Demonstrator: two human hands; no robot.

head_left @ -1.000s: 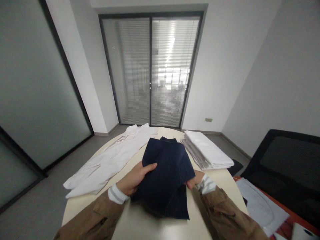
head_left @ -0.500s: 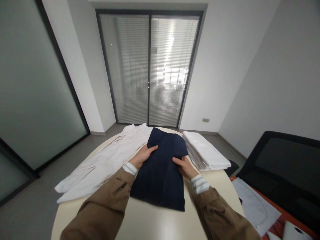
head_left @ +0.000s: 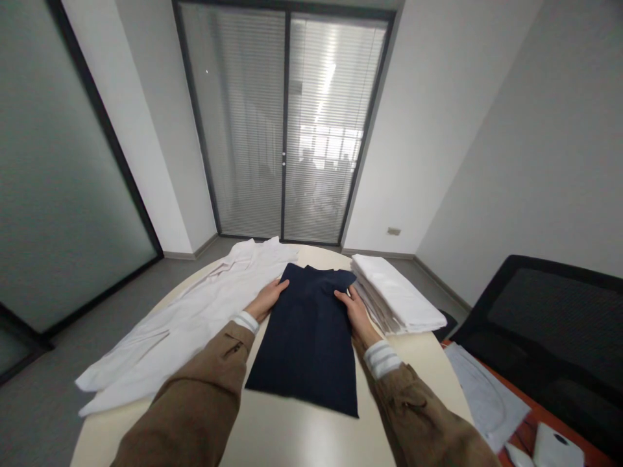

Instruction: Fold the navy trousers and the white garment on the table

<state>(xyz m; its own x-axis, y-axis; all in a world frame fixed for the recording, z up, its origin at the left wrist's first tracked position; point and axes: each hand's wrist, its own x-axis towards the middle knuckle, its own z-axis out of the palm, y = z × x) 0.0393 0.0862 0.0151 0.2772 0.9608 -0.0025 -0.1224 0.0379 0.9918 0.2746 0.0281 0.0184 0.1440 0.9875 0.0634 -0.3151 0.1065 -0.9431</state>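
Observation:
A dark navy garment lies flat on the round cream table, its collar end pointing away from me. My left hand rests at the far left edge of the garment, with the fingertips on the cloth. My right hand lies on the garment's far right corner, close to a stack of folded white garments. Neither hand appears to grip the cloth. Brown sleeves with striped white cuffs cover both forearms.
A long white garment lies spread on the table's left side. Paper pattern sheets lie on an orange desk at lower right, beside a black mesh chair. A glass door with blinds stands behind.
The navy garment has gone from bunched and lifted to lying flat and smooth. Both hands have moved apart toward its far edges. The view has tilted and shifted slightly.

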